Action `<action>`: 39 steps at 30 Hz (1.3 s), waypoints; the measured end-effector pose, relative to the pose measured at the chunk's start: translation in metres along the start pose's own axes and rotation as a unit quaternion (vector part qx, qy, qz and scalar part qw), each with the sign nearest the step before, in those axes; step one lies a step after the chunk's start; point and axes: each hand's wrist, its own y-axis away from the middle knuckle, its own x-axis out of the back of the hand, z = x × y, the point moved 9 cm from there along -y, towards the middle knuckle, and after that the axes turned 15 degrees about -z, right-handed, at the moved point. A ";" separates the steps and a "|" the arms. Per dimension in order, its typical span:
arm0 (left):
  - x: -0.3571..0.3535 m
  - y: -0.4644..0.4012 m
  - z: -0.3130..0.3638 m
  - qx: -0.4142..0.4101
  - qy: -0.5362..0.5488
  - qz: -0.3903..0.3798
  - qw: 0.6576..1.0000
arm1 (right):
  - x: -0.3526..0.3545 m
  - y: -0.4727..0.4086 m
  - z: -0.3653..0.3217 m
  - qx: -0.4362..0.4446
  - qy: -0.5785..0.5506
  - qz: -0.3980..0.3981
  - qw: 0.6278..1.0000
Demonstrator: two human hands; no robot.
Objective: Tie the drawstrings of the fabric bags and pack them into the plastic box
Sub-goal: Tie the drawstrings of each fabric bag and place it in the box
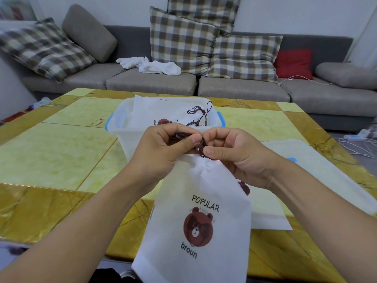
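A white fabric bag point(200, 217) printed with a brown bear and "POPULAR broun" hangs in front of me, its mouth gathered. My left hand point(163, 146) and my right hand point(230, 150) both pinch its dark brown drawstring point(199, 147) above the gathered mouth. Behind my hands stands the translucent plastic box point(120, 127) with blue handles. Inside it lies another white bear bag point(163, 111) with its brown strings showing at the top.
The box lid point(318, 176) lies on the yellow marble-pattern table point(61, 150) at my right, with a further white bag point(271, 221) partly under it. A grey sofa point(155, 82) with checked cushions stands beyond the table. Cables lie on the floor at far right.
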 end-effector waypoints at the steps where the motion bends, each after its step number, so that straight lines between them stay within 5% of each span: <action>1: 0.000 0.000 0.000 0.000 0.000 -0.002 1.000 | 0.000 0.001 0.001 -0.008 -0.004 0.002 1.000; 9: -0.001 0.003 0.001 0.003 -0.014 -0.009 1.000 | 0.009 0.011 0.000 -0.080 0.076 -0.005 0.994; 22: 0.002 0.002 0.005 -0.022 -0.083 0.024 0.996 | 0.008 0.012 0.005 -0.064 -0.011 -0.027 0.998; 31: 0.000 0.002 0.009 -0.038 -0.156 0.032 0.987 | 0.009 0.008 -0.013 -0.015 0.186 0.088 0.978; 39: -0.001 0.000 0.006 -0.026 -0.149 0.010 0.988 | 0.004 0.009 -0.013 -0.039 0.202 0.042 0.978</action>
